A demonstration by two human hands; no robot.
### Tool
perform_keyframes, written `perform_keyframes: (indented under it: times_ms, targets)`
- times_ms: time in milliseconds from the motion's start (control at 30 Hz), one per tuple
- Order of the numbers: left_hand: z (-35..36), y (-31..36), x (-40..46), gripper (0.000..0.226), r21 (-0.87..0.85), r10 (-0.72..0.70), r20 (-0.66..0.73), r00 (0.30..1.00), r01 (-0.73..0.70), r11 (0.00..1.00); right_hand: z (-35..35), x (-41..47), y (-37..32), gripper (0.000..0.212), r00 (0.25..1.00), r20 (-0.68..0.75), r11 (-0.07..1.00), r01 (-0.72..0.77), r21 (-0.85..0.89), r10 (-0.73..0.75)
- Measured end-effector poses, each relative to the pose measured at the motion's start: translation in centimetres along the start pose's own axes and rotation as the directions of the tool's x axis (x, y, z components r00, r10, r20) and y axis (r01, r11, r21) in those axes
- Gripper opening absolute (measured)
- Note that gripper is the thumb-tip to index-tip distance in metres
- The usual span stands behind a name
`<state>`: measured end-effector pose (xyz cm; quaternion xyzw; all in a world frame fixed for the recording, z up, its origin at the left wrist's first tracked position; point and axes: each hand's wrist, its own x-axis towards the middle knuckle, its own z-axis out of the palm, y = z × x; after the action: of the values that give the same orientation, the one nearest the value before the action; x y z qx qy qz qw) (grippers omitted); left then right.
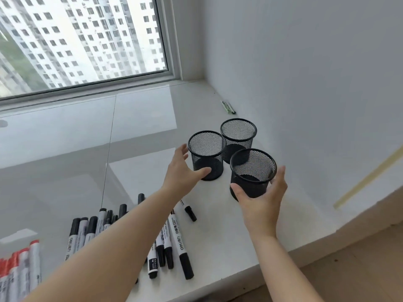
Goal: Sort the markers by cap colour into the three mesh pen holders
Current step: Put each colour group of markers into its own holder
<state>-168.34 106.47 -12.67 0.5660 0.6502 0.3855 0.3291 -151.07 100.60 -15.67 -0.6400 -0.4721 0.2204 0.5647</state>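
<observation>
Gripping the nearest black round wire-mesh pen holder [253,172] in my right hand [262,198], thumb on one side of its wall, fingers on the other. My left hand [185,173] is spread, fingers straight, reaching the left black mesh holder [206,155], thumb at its base. Third black mesh holder [238,138] stands beyond both hands. Black-capped white markers [174,238] lie under my left forearm; red-capped markers [20,264] further left.
</observation>
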Motion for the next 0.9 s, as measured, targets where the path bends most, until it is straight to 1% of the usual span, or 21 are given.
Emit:
perform_keyframes:
  times_ms: [67,167,367,567,667,767,900]
  targets:
    - [0.5,-0.1,0.4,0.090,-0.033,0.002,0.000,1.000,-0.002,0.999,0.2,0.1,0.5,0.113,1.000,0.021,0.999,-0.012,-0.041,0.013]
    - [1.3,-0.3,0.8,0.088,-0.024,-0.007,0.008,1.000,0.007,1.000,0.4,0.2,0.7,0.110,1.000,0.021,0.997,-0.013,-0.071,0.015]
    - [1.9,0.0,1.0,0.080,0.023,0.007,-0.054,0.999,-0.006,1.000,0.6,0.3,1.0,0.096,1.000,-0.003,0.995,-0.006,-0.096,0.006]
    - [1.7,0.4,-0.5,0.077,0.049,-0.007,-0.115,0.993,0.013,0.999,0.8,0.3,1.0,0.091,0.999,-0.029,0.993,-0.024,-0.115,0.021]
    - [0.4,0.5,-1.0,0.077,-0.006,0.024,-0.129,0.991,-0.025,1.000,0.5,0.6,0.6,0.088,0.998,-0.021,0.993,-0.057,-0.102,0.055]
    - [-1.9,0.4,-1.8,0.077,-0.017,0.044,-0.165,0.985,-0.048,0.999,0.4,0.6,-0.6,0.081,0.997,-0.020,0.991,-0.081,-0.102,0.080]
    - [-6.7,-1.2,-2.9,0.073,-0.013,0.054,-0.217,0.975,-0.058,0.998,2.3,0.0,-4.3,0.077,0.999,0.014,0.997,-0.029,-0.070,0.030]
